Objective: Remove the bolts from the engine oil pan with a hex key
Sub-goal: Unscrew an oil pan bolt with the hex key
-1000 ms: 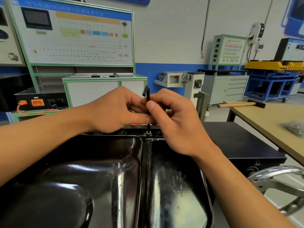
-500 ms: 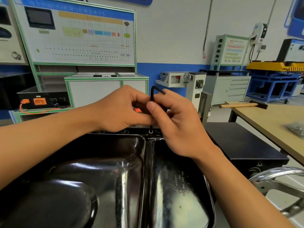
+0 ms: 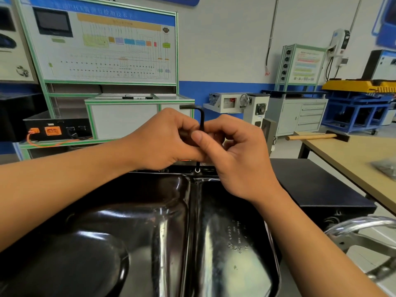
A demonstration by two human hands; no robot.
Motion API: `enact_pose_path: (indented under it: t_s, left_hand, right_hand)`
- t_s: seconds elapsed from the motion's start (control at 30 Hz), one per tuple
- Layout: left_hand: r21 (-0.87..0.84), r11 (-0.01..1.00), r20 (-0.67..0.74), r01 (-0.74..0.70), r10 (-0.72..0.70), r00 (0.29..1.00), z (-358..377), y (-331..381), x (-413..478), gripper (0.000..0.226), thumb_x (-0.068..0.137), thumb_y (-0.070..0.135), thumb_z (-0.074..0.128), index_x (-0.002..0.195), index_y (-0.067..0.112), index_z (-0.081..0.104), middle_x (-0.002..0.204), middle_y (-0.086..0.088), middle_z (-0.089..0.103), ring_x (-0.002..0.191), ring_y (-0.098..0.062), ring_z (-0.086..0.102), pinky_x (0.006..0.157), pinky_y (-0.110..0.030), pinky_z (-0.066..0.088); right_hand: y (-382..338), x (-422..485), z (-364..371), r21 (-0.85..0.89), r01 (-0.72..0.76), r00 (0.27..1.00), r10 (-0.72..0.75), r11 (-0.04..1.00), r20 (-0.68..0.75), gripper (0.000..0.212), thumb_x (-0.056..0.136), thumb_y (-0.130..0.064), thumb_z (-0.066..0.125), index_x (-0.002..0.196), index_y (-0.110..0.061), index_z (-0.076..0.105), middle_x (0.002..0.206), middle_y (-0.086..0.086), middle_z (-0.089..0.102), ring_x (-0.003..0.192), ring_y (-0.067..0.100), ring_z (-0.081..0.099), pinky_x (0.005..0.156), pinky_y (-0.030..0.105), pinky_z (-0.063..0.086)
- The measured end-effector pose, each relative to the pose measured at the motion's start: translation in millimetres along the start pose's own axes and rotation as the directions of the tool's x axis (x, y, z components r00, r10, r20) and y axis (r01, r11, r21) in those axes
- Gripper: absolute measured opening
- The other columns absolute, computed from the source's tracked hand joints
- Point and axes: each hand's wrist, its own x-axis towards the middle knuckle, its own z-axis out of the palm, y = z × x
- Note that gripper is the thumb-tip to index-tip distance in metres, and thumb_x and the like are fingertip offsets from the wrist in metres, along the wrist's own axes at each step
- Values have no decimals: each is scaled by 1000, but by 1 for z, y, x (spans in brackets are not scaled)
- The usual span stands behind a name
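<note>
Two hands, left hand (image 3: 162, 140) and right hand (image 3: 237, 159), pinching one hex key (image 3: 202, 121), tip in one bolt (image 3: 197, 170), one oil pan (image 3: 150, 221)

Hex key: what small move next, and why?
Probably twirl the hex key by its shaft to back the bolt out: it stands upright, tip seated in that bolt at the far rim of the oil pan, and the left hand and right hand pinch it.

1. The oil pan (image 3: 150, 232) lies at 6 o'clock.
2. The hex key (image 3: 202, 123) stands upright in a bolt (image 3: 197, 170) on the pan's far rim, at 12 o'clock.
3. The left hand (image 3: 162, 140) is at the key's 9 o'clock and the right hand (image 3: 237, 159) at its 3 o'clock, both holding it.
4. A hammer (image 3: 310, 137) lies on the table (image 3: 347, 157) at 2 o'clock.
</note>
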Motion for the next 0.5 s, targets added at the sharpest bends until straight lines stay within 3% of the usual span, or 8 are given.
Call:
enact_pose_path:
  t_s: [0.13,0.27,0.33,0.4,0.5]
  left_hand:
    - [-80,995,148,-53,65,987,-7,0,-6,14,78,22,79,79,35,77,75,7,75,72,4,63,71,-12,48]
    - [-91,995,109,-44,54,993,-7,0,-6,10,74,30,77,82,34,78,81,0,78,74,-3,67,75,-19,54]
    - [-80,996,87,-43,50,995,-5,-1,-3,15,76,16,82,76,30,77,73,-5,74,68,-7,60,67,-23,50]
    - [-39,998,76,-52,55,996,-4,-2,-1,28,76,0,81,68,26,71,61,1,62,60,-6,50,60,-19,43]
    - [-19,998,55,-64,65,996,0,-2,-1,22,72,8,84,64,21,67,57,7,52,57,-4,44,56,-15,37]
  right_hand:
    - [-2,0,0,-40,27,995,-23,999,102,15,95,-8,62,93,-23,62,79,-8,59,73,8,54,67,18,41]
    - [-2,0,-1,-59,36,988,-27,998,150,12,98,-6,58,99,-14,67,82,-6,59,77,9,55,70,20,43]
    - [-1,0,-2,-42,20,991,-14,999,134,6,94,-12,66,97,-15,69,76,-5,57,71,9,52,64,19,40]
    - [0,-1,-2,-26,4,996,-1,1000,89,9,87,-18,76,92,-12,72,70,-4,54,63,9,47,60,18,37]
    - [0,-2,0,-8,0,1000,0,1000,-16,12,81,-18,82,81,-18,70,66,-8,54,59,8,47,59,18,37]
